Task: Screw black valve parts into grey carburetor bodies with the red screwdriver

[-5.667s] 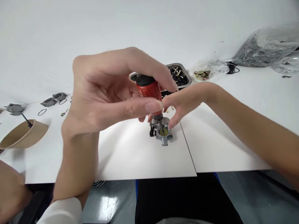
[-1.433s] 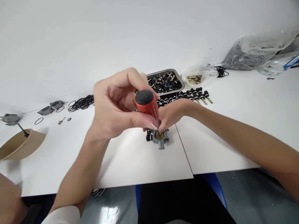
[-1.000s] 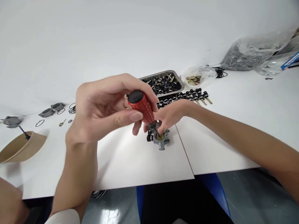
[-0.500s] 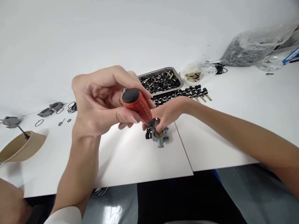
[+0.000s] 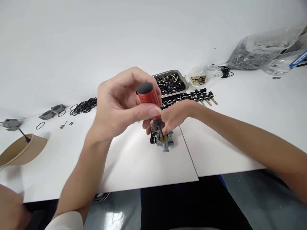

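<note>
My left hand [image 5: 124, 105] is closed round the red and black handle of a screwdriver [image 5: 149, 95], thumb and fingers on its sides. The shaft slants down and its tip rests at the brass-coloured disc [image 5: 163, 138] in the bore of a small grey metal throttle body [image 5: 165, 147]. That part sits on the white table, with a black fitting on its left side. My right hand [image 5: 176, 115] reaches in from the right and grips the far side of the throttle body. Some of its fingers are hidden behind the screwdriver and my left hand.
Behind my hands stands a metal tray [image 5: 184, 83] of small black parts, with rows of black fittings [image 5: 196, 94] before it. Plastic bags [image 5: 254, 51] lie at the back right. Black rubber rings [image 5: 86, 107] and a tan round container [image 5: 35, 147] are at left, near another person's arm [image 5: 11, 207].
My left hand has shifted right and turned with the screwdriver, whose handle now stands more upright. The pile of black rings shows more. My right hand and the throttle body have hardly moved.
</note>
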The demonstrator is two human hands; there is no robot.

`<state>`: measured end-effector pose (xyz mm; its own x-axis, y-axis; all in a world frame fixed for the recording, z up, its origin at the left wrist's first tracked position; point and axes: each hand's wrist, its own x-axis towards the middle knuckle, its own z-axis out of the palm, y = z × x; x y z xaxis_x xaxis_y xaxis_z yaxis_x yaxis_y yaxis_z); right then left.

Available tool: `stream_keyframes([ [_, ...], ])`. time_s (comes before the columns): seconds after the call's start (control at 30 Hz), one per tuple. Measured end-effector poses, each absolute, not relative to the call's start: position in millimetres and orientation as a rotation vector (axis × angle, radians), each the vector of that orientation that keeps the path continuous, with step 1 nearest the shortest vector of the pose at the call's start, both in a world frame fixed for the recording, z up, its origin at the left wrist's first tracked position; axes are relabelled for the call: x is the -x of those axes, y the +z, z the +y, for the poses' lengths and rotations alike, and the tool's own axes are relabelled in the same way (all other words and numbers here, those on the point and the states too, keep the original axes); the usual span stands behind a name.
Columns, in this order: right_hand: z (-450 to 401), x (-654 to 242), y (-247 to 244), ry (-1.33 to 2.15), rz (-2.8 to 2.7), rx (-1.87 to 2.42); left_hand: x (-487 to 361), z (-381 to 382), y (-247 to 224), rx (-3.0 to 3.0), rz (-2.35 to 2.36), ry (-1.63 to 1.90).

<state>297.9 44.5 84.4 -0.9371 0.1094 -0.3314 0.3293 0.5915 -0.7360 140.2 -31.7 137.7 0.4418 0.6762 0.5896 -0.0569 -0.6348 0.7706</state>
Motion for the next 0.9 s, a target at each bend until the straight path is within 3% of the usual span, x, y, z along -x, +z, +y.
stream_keyframes([
  [0.4,44,-298,85,-1.316,2.539,-0.396,-141,-25,137,-1.824,0.775,1.316],
  [0.57,44,-297,85,-1.237,2.55,-0.415,-152,-29,132,-1.889,0.674,1.319],
  [0.9,46,-295,82,-1.082,2.634,-0.395,-190,-43,134,-1.392,0.602,1.198],
])
